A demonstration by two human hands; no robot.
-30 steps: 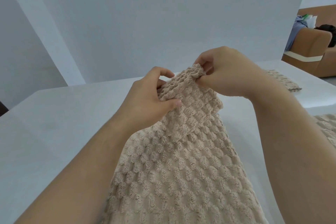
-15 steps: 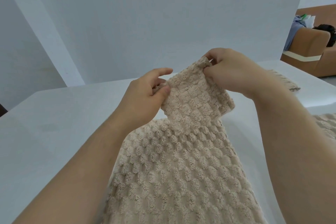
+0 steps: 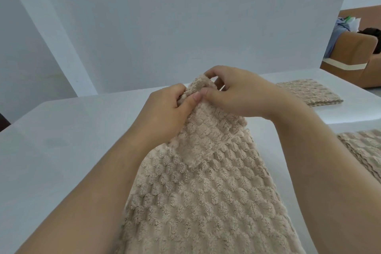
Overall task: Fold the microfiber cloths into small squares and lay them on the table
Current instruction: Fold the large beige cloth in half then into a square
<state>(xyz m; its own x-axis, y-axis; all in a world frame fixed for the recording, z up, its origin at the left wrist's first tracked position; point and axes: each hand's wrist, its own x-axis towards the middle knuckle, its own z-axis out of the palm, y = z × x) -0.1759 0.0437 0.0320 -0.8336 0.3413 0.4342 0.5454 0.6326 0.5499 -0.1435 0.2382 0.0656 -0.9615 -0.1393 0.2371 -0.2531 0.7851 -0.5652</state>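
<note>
A beige, bobble-textured microfiber cloth (image 3: 206, 202) drapes from both hands toward the viewer. The left hand (image 3: 165, 113) and right hand (image 3: 237, 97) pinch its top corners together, thumbs nearly touching. The edges likely need squaring before any crease is pressed. Beyond the right hand, a folded beige cloth square (image 3: 309, 93) lies on the white table (image 3: 61, 150).

Single head-worn wide-angle view, looking forward and down, close over the cloth (image 3: 206, 192), table (image 3: 61, 140) stretching toward the wall (image 3: 185, 27).
</note>
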